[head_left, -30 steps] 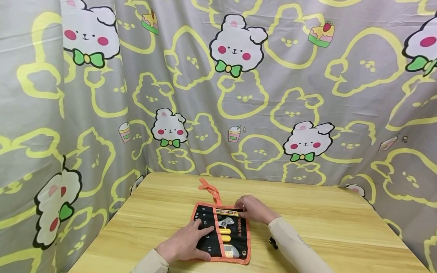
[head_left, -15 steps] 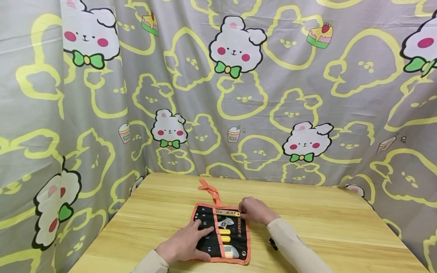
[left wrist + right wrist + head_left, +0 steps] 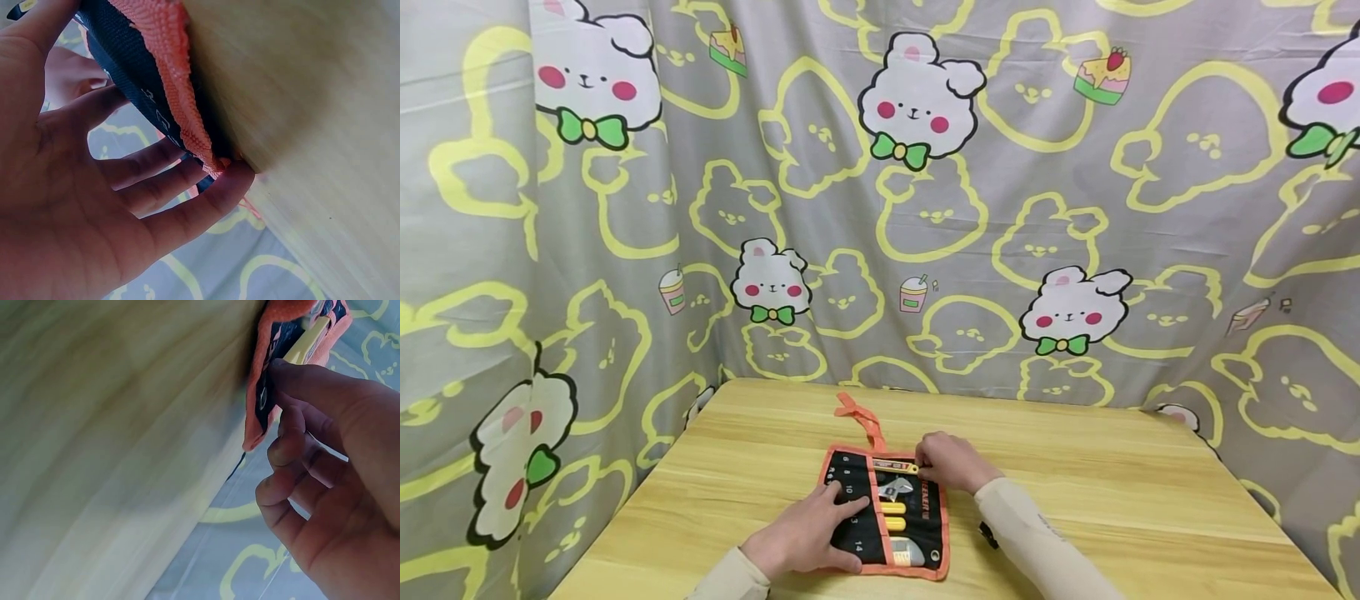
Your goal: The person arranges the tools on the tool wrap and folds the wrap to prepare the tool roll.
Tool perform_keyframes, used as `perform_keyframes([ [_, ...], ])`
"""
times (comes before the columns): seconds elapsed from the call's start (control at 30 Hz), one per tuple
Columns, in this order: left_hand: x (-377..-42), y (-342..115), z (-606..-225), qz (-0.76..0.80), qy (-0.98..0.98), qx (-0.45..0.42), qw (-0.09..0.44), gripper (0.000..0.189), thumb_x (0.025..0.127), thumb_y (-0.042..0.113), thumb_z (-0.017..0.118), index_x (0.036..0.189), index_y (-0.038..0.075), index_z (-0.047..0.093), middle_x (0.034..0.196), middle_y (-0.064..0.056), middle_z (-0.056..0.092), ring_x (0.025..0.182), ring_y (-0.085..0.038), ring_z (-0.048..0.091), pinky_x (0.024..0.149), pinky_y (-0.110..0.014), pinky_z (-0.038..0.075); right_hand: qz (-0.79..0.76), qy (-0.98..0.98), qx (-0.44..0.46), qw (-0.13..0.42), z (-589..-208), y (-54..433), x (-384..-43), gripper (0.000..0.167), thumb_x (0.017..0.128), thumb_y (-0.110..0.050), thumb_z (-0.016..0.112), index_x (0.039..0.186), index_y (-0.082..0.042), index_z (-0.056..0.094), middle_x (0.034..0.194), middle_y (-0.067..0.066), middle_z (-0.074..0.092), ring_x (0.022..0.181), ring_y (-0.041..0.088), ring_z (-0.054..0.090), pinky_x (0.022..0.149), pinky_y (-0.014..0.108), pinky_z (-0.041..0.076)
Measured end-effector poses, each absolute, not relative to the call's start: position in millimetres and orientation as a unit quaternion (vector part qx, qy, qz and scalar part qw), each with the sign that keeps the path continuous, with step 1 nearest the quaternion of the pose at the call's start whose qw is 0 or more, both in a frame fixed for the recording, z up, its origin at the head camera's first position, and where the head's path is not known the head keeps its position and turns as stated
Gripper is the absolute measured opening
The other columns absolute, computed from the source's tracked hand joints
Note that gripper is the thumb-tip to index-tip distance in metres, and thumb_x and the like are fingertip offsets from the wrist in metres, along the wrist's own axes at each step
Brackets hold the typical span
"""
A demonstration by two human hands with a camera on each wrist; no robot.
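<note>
A black fabric tool pouch (image 3: pixel 934 535) with orange edging lies spread out in front of me. My left hand (image 3: pixel 805 529) rests flat on its numbered left part; in the left wrist view its fingers (image 3: pixel 187 219) reach along the orange edge. At the pouch's far right, my right hand (image 3: pixel 955 461) pinches the end of a slim yellow tool (image 3: pixel 891 466) with a label and a hole in its tip. That tool lies in the top pocket. Below it sit an adjustable wrench (image 3: pixel 896 488), two yellow handles (image 3: pixel 893 507) and a grey-and-yellow tool (image 3: pixel 907 552).
Orange tie straps (image 3: pixel 863 418) trail from the pouch's far edge over the wooden table (image 3: pixel 1120 492). A patterned grey curtain (image 3: pixel 850 200) hangs behind and on the left. A small black object (image 3: pixel 988 535) shows beside my right sleeve.
My right hand has shifted slightly left, and the slim yellow tool has slid a little leftward into its pocket. The left hand has kept its place on the pouch.
</note>
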State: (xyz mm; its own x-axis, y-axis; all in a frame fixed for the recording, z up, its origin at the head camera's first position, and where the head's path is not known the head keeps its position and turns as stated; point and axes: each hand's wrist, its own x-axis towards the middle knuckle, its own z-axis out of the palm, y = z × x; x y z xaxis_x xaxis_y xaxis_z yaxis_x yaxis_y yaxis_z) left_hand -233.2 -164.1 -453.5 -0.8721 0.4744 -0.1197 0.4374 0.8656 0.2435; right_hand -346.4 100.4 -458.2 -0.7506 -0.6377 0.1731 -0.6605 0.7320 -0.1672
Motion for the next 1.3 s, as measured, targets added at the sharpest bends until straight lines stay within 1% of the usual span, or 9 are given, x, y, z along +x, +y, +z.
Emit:
perform_keyframes([
  [0.13,-233.2,-164.4,-453.2,0.102,0.962,0.239,0.087,0.081,0.08,0.067,0.075,0.15,0.033,0.053,0.146,-0.022,0.049,0.128,-0.039,0.054,0.098,-0.053,0.052,0.107,-0.929,0.351,0.055,-457.1,97.9,-344.9,0.025,0.089,-0.014,0.08,0.071,-0.016,0.062,0.066,-0.008,0.045,0.06,0.007,0.038,0.056,0.026,0.036],
  [0.37,-232.5,-165.2,-453.0,0.104,0.961,0.243,0.085,0.081,0.08,0.067,0.075,0.15,0.033,0.053,0.144,-0.021,0.049,0.127,-0.038,0.055,0.096,-0.052,0.053,0.118,-0.933,0.337,0.049,-457.3,99.0,-342.7,0.016,0.089,-0.016,0.081,0.077,-0.017,0.069,0.068,-0.01,0.053,0.06,0.005,0.044,0.058,0.025,0.042],
  [0.67,-232.3,-165.4,-453.0,0.11,0.961,0.238,0.088,0.081,0.08,0.067,0.076,0.15,0.033,0.053,0.147,-0.023,0.048,0.13,-0.041,0.054,0.098,-0.054,0.052,0.113,-0.935,0.332,0.043,-457.5,95.8,-342.9,0.028,0.09,-0.017,0.079,0.069,-0.019,0.062,0.063,-0.009,0.048,0.057,0.006,0.041,0.055,0.025,0.038],
  [0.93,-232.5,-165.3,-452.8,0.109,0.961,0.241,0.086,0.081,0.08,0.067,0.076,0.15,0.033,0.053,0.145,-0.022,0.049,0.127,-0.039,0.055,0.096,-0.053,0.053,0.115,-0.934,0.335,0.048,-457.4,91.1,-344.3,0.03,0.09,-0.017,0.08,0.068,-0.018,0.06,0.064,-0.009,0.046,0.059,0.007,0.04,0.056,0.025,0.037],
  [1.13,-232.5,-165.2,-452.5,0.106,0.96,0.245,0.082,0.082,0.079,0.068,0.075,0.15,0.033,0.053,0.142,-0.02,0.051,0.123,-0.035,0.056,0.095,-0.051,0.054,0.126,-0.936,0.327,0.04,-459.1,88.1,-346.1,0.032,0.091,-0.017,0.079,0.066,-0.018,0.059,0.064,-0.008,0.044,0.058,0.006,0.037,0.056,0.025,0.036],
  [1.3,-232.4,-164.9,-452.9,0.107,0.961,0.242,0.084,0.081,0.079,0.067,0.076,0.15,0.033,0.053,0.144,-0.021,0.05,0.127,-0.038,0.055,0.097,-0.053,0.053,0.126,-0.936,0.326,0.04,-458.4,85.4,-346.0,0.031,0.092,-0.018,0.078,0.067,-0.018,0.059,0.064,-0.008,0.047,0.058,0.006,0.041,0.055,0.025,0.038],
])
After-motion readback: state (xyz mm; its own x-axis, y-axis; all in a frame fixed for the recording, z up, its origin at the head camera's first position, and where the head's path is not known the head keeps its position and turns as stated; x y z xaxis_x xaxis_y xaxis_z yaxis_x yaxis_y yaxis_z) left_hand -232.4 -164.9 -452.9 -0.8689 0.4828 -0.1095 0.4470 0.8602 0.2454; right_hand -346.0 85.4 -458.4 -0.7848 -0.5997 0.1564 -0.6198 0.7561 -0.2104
